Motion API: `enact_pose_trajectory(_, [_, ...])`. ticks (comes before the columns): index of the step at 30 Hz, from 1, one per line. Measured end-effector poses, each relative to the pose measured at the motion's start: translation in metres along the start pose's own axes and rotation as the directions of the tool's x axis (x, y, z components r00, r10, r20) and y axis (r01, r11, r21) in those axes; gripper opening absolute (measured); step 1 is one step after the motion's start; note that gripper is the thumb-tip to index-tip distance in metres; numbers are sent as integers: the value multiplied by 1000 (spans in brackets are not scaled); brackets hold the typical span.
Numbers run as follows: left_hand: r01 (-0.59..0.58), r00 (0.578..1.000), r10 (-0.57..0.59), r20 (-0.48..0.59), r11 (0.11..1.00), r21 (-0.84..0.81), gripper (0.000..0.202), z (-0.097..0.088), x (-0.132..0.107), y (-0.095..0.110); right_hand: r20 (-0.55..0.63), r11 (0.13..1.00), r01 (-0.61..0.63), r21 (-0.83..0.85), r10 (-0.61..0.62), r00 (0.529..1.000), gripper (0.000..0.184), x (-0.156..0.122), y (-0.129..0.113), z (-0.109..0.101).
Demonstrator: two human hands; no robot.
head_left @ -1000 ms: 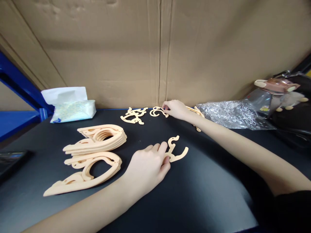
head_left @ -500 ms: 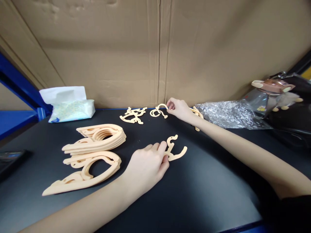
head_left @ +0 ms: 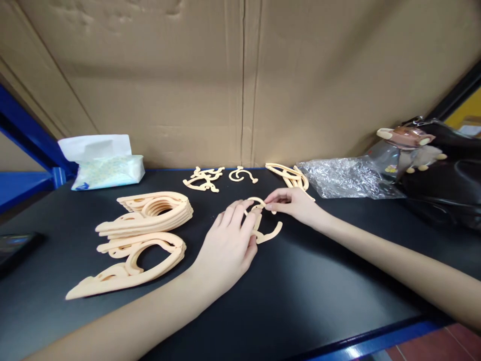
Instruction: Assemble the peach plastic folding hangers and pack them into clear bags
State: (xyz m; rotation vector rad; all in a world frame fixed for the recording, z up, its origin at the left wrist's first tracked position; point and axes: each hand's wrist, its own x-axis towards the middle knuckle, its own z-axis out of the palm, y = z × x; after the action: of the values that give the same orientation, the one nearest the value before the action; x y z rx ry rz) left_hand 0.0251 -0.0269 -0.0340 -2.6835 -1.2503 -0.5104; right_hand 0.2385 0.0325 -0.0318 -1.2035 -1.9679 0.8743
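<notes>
My left hand (head_left: 227,238) is closed on a cream plastic hanger piece (head_left: 271,235) at the table's middle; a curved end sticks out to the right and the fingers cover the rest. My right hand (head_left: 295,204) pinches a curved cream hanger hook (head_left: 257,199) against the upper part of that piece, touching my left fingertips. Whether the two parts are joined I cannot tell. To the left lie a stack of folded cream hangers (head_left: 176,220) and, nearer me, a second stack (head_left: 176,255).
Along the back lie loose hanger pieces (head_left: 206,186), a single hook (head_left: 249,175) and several long hanger arms (head_left: 287,170). Clear plastic wrapping (head_left: 341,175) and a black bag (head_left: 451,175) are at right. A tissue pack (head_left: 108,170) stands back left before the cardboard wall (head_left: 180,100).
My right hand has lifted a hook from the back of the table and brought it toward me to the piece in my left hand. My left hand has barely moved.
</notes>
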Motion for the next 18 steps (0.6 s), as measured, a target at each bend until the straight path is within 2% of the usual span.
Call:
enact_pose_trajectory(2, [-64, 998, 64, -22, 998, -29, 51, 3, -1, -3, 30, 999, 21, -38, -20, 999, 28, -5, -5, 5])
enact_pose_trajectory(5, [-61, 996, 67, 63, 995, -80, 49, 7, -1, -6, -4, 988, 60, -142, -61, 998, 38, -8, -9, -1])
enact_pose_trajectory(7, [-37, 993, 48, 111, 994, -102, 45, 8, -1, -8, -82, 964, 67, -259, -91, 992, 34, -7, -8, -15])
enact_pose_trajectory(11, [-29, 993, 43, 114, 992, -126, 43, 8, 0, -9, -197, 857, 1, -515, -120, 973, 24, 5, 6, -55])
enact_pose_trajectory(14, [-25, 993, 41, 108, 990, -141, 42, 7, 0, -9, -195, 778, -59, -626, -83, 977, 32, 25, 20, -79])
enact_pose_trajectory(18, [-23, 993, 39, 108, 988, -150, 42, 6, 0, -8, -122, 691, -86, -717, -4, 992, 51, 57, 35, -92])
